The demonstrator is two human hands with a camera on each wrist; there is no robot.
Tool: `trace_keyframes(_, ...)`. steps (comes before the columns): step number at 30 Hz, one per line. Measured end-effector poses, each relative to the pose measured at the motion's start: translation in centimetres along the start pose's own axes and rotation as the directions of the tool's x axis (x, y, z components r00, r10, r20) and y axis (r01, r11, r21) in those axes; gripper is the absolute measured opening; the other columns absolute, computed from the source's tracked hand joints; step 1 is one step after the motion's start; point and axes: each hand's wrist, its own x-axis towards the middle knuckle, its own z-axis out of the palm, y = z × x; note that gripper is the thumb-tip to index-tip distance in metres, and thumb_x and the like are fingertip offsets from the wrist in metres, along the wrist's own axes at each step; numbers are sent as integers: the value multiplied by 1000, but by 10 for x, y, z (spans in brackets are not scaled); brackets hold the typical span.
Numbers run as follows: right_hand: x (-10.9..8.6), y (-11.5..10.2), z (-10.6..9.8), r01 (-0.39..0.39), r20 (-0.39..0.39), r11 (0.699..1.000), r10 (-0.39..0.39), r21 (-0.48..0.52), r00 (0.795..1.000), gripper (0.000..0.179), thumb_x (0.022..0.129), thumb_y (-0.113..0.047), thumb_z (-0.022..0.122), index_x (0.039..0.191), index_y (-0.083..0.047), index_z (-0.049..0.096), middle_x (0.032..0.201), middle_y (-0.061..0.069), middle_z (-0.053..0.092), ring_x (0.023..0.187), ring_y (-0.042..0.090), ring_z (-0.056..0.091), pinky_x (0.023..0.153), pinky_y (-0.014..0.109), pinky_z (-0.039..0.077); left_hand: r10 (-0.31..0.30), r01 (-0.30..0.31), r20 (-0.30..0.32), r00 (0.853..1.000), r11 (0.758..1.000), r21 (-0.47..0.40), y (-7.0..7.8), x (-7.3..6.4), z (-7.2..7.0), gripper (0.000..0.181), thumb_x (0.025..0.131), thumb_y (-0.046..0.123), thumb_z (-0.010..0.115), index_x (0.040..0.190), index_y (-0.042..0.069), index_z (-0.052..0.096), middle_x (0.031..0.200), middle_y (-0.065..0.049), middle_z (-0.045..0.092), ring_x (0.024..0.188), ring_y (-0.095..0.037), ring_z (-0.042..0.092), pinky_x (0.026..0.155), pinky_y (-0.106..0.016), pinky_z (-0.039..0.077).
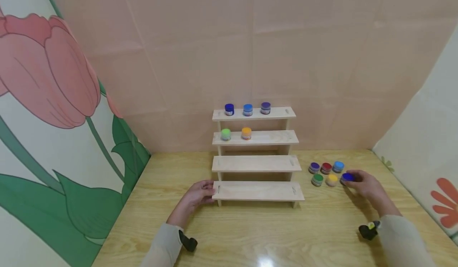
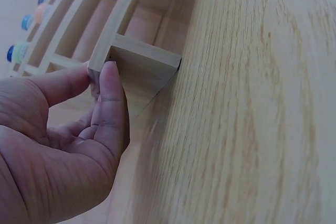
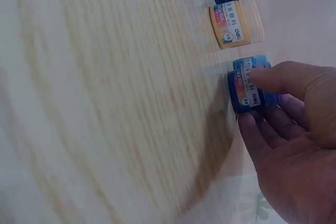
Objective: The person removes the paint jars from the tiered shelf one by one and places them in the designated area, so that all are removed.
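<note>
A stepped wooden display rack point(image 1: 256, 190) stands on the table. At its lowest step's left end, my left hand point(image 1: 198, 194) pinches the board's corner between thumb and fingers, as the left wrist view also shows. My right hand point(image 1: 368, 187) holds a dark blue paint jar point(image 3: 242, 92) by its sides, thumb across the label. That jar is upright at the table surface, right of the rack. Close by are a yellow jar point(image 1: 331, 180), a green jar point(image 1: 317, 180), a light blue jar point(image 1: 338, 166), a red jar point(image 1: 326, 168) and a purple jar point(image 1: 314, 167).
On the top step stand a dark blue jar point(image 1: 229, 109), a blue jar point(image 1: 248, 109) and a violet jar point(image 1: 265, 108). The second step carries a light green jar point(image 1: 226, 134) and an orange jar point(image 1: 246, 133). A pink backdrop point(image 1: 186, 60) hangs behind the table point(image 1: 236, 235).
</note>
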Motion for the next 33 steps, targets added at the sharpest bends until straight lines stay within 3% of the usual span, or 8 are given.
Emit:
trace_keyframes(3, -2, -6, -3, 19, -10, 1000, -19, -2, 1000, 70, 102, -36, 60, 147, 12, 34, 142, 42, 40, 125, 56, 44, 94, 60, 47, 4, -4, 2, 1000, 1000, -7, 0, 0, 0, 51, 95, -4, 64, 142, -12, 45, 108, -7, 59, 88, -17, 63, 69, -25, 59)
trace_keyframes(6, -4, -18, -8, 77, -67, 997, -78, -19, 995, 66, 104, -35, 58, 146, 11, 37, 141, 39, 44, 120, 48, 50, 88, 39, 53, 11, -11, 7, 1000, 1000, -10, 0, 0, 0, 52, 95, -4, 64, 142, -13, 44, 108, -7, 59, 87, -16, 63, 69, -25, 59)
trace_keyframes(9, -6, -36, -15, 131, -130, 991, -135, -40, 982, 64, 104, -37, 57, 145, 10, 42, 139, 37, 48, 114, 37, 55, 75, 24, 50, 11, -11, 6, 1000, 1000, -7, 0, 1, 0, 52, 95, -5, 63, 142, -13, 43, 108, -8, 59, 86, -16, 63, 69, -25, 59)
trace_keyframes(11, -8, -50, -18, 143, -164, 989, -149, -47, 975, 64, 103, -41, 56, 145, 7, 44, 138, 34, 50, 112, 34, 55, 72, 21, 48, 4, -4, 0, 1000, 1000, -7, 0, 1, 0, 52, 95, -4, 63, 143, -13, 43, 108, -7, 59, 86, -15, 63, 69, -25, 59)
trace_keyframes(15, -13, -83, -23, 172, -181, 984, -179, -55, 967, 64, 103, -45, 54, 145, 3, 46, 139, 31, 52, 118, 43, 52, 78, 30, 50, 7, -7, -4, 1000, 1000, -7, 0, 1, 0, 52, 95, -5, 64, 142, -12, 44, 108, -8, 58, 86, -16, 63, 68, -25, 59)
trace_keyframes(18, -16, -108, -23, 196, -171, 980, -200, -42, 965, 64, 104, -45, 54, 146, 2, 45, 140, 31, 52, 122, 48, 50, 84, 48, 52, 7, -7, -3, 1000, 1000, -10, -1, 1, 0, 52, 94, -5, 64, 142, -12, 45, 106, -7, 58, 86, -16, 63, 69, -25, 59)
trace_keyframes(22, -19, -141, -19, 211, -152, 977, -210, -6, 966, 64, 103, -47, 54, 147, -1, 45, 141, 30, 51, 126, 50, 48, 94, 66, 45, 2, -2, -4, 1000, 1000, -12, -2, 2, 0, 51, 94, -5, 64, 141, -11, 46, 105, -6, 57, 86, -16, 63, 69, -25, 60)
trace_keyframes(33, -16, -212, -1, 273, -136, 961, -266, 38, 954, 60, 103, -44, 57, 145, -3, 48, 141, 27, 53, 125, 46, 52, 99, 64, 47, -7, 7, -11, 1000, 1000, 4, 0, 0, 0, 52, 94, -2, 66, 142, -10, 47, 109, -7, 58, 91, -19, 64, 70, -26, 60)
